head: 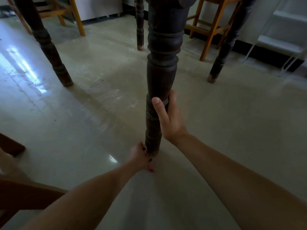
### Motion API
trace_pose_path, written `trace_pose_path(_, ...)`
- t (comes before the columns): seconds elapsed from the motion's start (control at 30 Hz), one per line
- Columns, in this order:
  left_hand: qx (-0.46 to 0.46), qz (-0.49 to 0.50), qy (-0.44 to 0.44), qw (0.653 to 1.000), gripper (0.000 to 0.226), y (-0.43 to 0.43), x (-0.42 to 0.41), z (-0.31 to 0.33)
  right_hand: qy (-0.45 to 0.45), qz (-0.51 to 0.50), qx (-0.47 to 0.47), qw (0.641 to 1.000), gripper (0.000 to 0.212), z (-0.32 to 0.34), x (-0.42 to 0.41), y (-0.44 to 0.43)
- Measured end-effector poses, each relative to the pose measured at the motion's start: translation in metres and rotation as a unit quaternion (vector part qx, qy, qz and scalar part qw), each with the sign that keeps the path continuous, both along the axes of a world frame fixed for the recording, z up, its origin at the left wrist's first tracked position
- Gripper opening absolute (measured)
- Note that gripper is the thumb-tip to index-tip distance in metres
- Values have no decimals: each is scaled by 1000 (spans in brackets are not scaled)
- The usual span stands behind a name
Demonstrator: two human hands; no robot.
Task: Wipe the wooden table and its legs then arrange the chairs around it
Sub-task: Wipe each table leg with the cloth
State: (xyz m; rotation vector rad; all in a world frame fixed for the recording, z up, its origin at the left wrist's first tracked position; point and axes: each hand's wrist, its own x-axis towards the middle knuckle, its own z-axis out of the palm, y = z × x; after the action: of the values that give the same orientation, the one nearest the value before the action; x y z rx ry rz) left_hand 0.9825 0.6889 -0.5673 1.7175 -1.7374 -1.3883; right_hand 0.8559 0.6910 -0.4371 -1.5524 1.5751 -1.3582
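I look under the dark wooden table at its near turned leg [162,67], which runs down the middle of the view. My right hand [168,118] grips this leg low down, thumb on the front and fingers wrapped behind; a small grey patch shows under the fingers, and I cannot tell whether it is a cloth. My left hand [141,156] is at the leg's foot on the floor, fingers curled against the base. Three more dark legs stand at the left [48,47], far back [140,25] and right [227,42].
Light wooden chairs stand at the back left [73,15] and back right [211,30]. Dark brown wooden furniture parts [25,195] sit at the lower left. A white wire rack [280,37] stands at the far right. The pale glossy floor [232,122] shows scuff marks.
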Motion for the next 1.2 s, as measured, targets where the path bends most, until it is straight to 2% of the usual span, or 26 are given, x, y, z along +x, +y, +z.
trace_pose_path(0.07, 89, -127, -10, 988, 11, 18, -7, -1, 3, -2, 3, 1000, 50, 0, 0, 1)
trace_pose_path(0.1, 119, -183, -11, 976, 17, 23, -7, -2, 7, -3, 2, 1000, 51, 0, 0, 1)
trace_pose_path(0.2, 146, -214, -32, 965, 22, 20, 2, 7, 16, -4, 1, 1000, 55, -2, -2, -1)
trace_pose_path(0.33, 113, -137, -56, 982, 14, 5, 30, 32, 34, 1, -3, 999, 60, -1, -5, 0)
trace_pose_path(0.47, 45, -20, -78, 996, 17, 10, 61, 54, 44, -2, 30, 999, 67, 9, -10, 3)
trace_pose_path(0.57, 18, 82, -44, 996, 21, 38, 80, 72, 94, -2, 97, 991, 72, 24, -11, 7)
trace_pose_path(0.63, 15, 115, -43, 992, 23, 63, 87, 95, 130, 11, 172, 977, 66, 38, -11, 9)
trace_pose_path(0.77, 14, 131, -96, 987, 26, 112, 97, 161, 185, 57, 324, 926, 62, 69, -20, 36)
trace_pose_path(0.87, 38, 136, -126, 982, 32, 140, 102, 227, 274, 134, 456, 836, 61, 96, -26, 89)
trace_pose_path(0.97, 64, 146, -121, 980, 41, 161, 107, 298, 282, 165, 551, 768, 55, 145, -23, 143)
trace_pose_path(1.1, 82, 138, -110, 981, 40, 171, 125, 399, 310, 211, 600, 706, 44, 249, -1, 177)
trace_pose_path(1.2, 71, 144, -115, 980, 38, 165, 152, 486, 363, 239, 572, 696, 42, 340, 28, 170)
